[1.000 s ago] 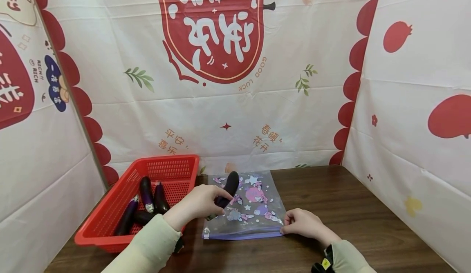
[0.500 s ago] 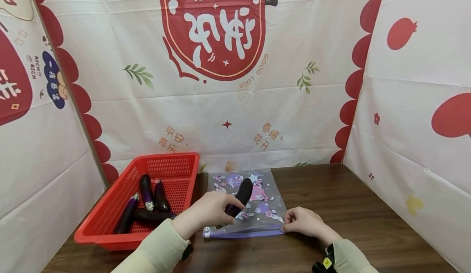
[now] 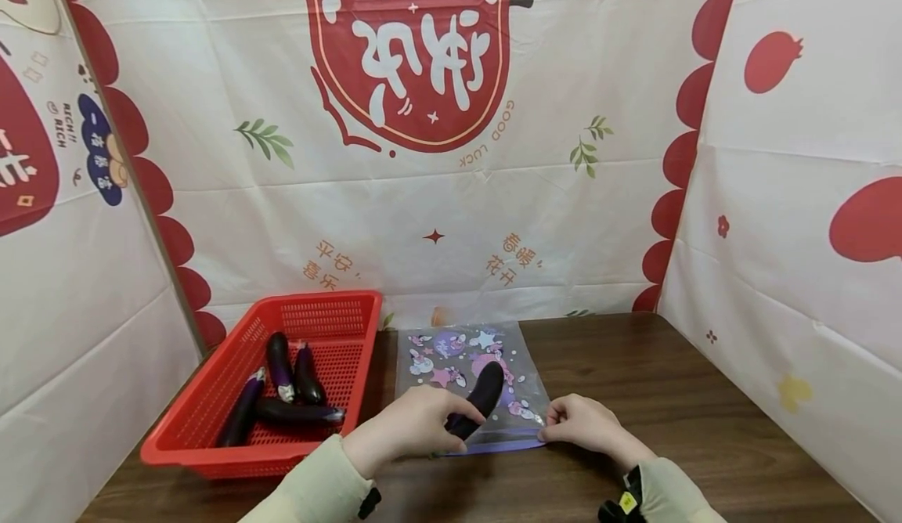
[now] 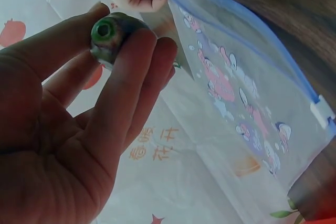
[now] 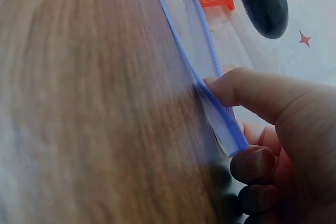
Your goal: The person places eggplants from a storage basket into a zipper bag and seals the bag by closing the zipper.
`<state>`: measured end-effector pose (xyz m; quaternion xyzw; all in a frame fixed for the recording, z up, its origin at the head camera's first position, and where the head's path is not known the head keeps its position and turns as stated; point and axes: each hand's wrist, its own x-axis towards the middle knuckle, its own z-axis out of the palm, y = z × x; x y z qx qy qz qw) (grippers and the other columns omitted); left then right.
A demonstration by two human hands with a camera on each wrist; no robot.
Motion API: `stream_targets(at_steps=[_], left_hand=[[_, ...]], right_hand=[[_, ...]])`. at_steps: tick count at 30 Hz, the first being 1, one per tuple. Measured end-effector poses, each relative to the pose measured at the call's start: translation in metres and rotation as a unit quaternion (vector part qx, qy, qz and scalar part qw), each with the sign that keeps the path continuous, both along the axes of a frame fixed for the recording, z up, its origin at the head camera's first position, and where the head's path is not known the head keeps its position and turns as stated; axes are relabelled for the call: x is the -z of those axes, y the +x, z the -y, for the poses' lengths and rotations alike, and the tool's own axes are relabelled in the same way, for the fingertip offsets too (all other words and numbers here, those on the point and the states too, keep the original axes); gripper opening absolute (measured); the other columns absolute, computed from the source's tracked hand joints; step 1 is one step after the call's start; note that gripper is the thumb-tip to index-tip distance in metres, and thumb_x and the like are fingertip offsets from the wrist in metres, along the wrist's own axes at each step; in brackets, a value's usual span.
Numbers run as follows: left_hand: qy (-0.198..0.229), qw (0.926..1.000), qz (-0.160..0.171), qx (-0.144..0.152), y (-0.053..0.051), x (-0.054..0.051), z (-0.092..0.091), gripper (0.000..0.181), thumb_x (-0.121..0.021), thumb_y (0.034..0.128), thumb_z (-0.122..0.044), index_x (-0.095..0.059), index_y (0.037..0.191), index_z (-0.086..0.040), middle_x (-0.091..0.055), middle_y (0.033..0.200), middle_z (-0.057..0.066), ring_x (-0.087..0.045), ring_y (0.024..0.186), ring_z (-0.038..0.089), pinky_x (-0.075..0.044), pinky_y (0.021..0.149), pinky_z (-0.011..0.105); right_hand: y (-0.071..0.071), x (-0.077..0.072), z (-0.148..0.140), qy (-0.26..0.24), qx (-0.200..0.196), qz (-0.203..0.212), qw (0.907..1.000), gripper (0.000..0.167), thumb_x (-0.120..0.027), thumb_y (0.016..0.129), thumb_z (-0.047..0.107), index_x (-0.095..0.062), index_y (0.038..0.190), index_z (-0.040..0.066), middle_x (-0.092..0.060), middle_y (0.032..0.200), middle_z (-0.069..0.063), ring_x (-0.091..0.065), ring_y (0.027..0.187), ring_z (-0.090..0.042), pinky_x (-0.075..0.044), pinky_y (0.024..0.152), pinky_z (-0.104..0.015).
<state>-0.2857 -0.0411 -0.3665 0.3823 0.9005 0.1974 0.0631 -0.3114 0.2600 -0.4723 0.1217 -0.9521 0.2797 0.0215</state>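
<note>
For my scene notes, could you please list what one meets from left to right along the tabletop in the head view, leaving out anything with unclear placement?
Red perforated plastic basket, person's left hand, long dark-purple eggplant held there, person's right hand.

Held eggplant [image 3: 488, 390] moved right, perhaps lower.

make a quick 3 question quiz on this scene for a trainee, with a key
1. Count: how many eggplants can be seen lying in the red basket?

2. Fill in the blank: the fingers of the right hand pinch the edge of the ____.

3. True or false: the left hand is holding an eggplant inside the red basket.

Key
1. Four.
2. Plastic bag.
3. False: the left hand holds its eggplant outside the red basket.
</note>
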Motion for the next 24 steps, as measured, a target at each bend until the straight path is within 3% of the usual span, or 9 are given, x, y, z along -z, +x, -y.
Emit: stream_targets(at_steps=[7, 21, 24], left_hand=[[-0.028, 0.9986, -0.029, 0.034, 0.005, 0.006, -0.004, 0.037, -0.082, 0.0761, -0.025, -0.073, 0.111, -0.033, -0.067, 0.104, -0.015, -0.055, 0.086, 0.001, -0.045, 0.075, 0.022], [-0.039, 0.9947, -0.018, 0.094, 0.015, 0.01, -0.008, 0.037, -0.08, 0.0781, -0.023, -0.072, 0.114, -0.031, -0.066, 0.107, -0.015, -0.053, 0.083, -0.002, -0.043, 0.073, 0.019], [-0.044, 0.9928, -0.029, 0.108, 0.015, 0.012, -0.009, 0.037, -0.081, 0.0776, -0.024, -0.073, 0.113, -0.031, -0.066, 0.106, -0.016, -0.053, 0.082, -0.001, -0.042, 0.073, 0.018]], right_hand=[[-0.001, 0.002, 0.0, 0.003, 0.012, -0.01, 0.9999, 0.026, -0.077, 0.07, 0.04, -0.057, 0.064, 0.026, -0.045, 0.055, 0.014, -0.041, 0.051, -0.006, -0.028, 0.048, -0.026], [0.001, 0.001, -0.001, -0.006, 0.001, -0.02, 0.9998, 0.023, -0.076, 0.07, 0.038, -0.058, 0.065, 0.026, -0.044, 0.054, 0.015, -0.04, 0.05, -0.004, -0.028, 0.047, -0.025], [0.0, 0.001, -0.001, -0.009, 0.002, -0.019, 0.9998, 0.021, -0.076, 0.071, 0.038, -0.059, 0.065, 0.026, -0.045, 0.054, 0.015, -0.04, 0.05, -0.004, -0.028, 0.048, -0.025]])
